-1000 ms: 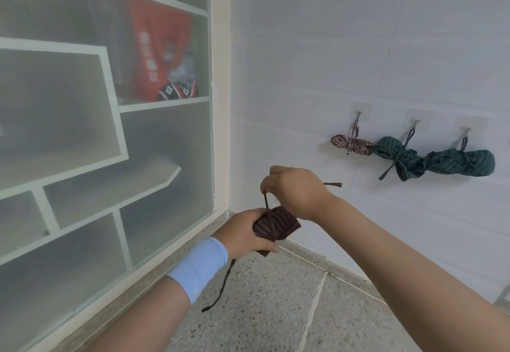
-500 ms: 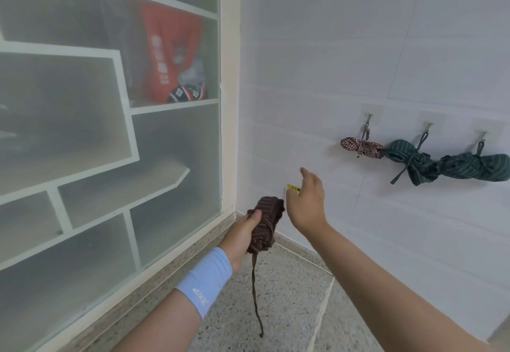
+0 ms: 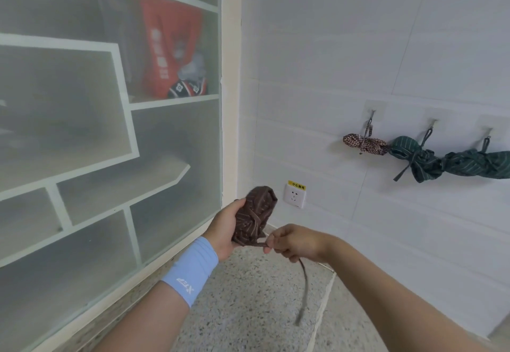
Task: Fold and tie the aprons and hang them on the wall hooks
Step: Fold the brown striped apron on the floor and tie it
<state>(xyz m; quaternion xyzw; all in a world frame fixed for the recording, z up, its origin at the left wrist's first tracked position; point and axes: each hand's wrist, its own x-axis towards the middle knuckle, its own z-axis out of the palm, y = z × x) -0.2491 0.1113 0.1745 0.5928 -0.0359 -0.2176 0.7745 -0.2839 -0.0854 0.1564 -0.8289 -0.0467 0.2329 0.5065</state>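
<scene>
My left hand (image 3: 225, 226) grips a rolled brown striped apron bundle (image 3: 255, 216), held upright in front of the wall corner. My right hand (image 3: 292, 242) pinches the apron's strap (image 3: 303, 285) just below the bundle; the strap's free end hangs down toward the floor. On the white tiled wall to the right, three wall hooks carry tied bundles: a brown checked apron (image 3: 364, 144) on the left hook (image 3: 371, 121), a green striped apron (image 3: 416, 158) on the middle hook (image 3: 432, 126), and another green striped apron (image 3: 480, 163) on the right hook (image 3: 488, 133).
A frosted glass cabinet (image 3: 110, 144) with white shelves fills the left; a red bag (image 3: 171, 47) shows behind the glass. A wall socket (image 3: 294, 195) with a yellow label sits low near the corner. Speckled stone floor (image 3: 248, 310) lies below.
My right hand dropped from beside the bundle's top to below it and took hold of the hanging strap. My left hand has kept the bundle upright.
</scene>
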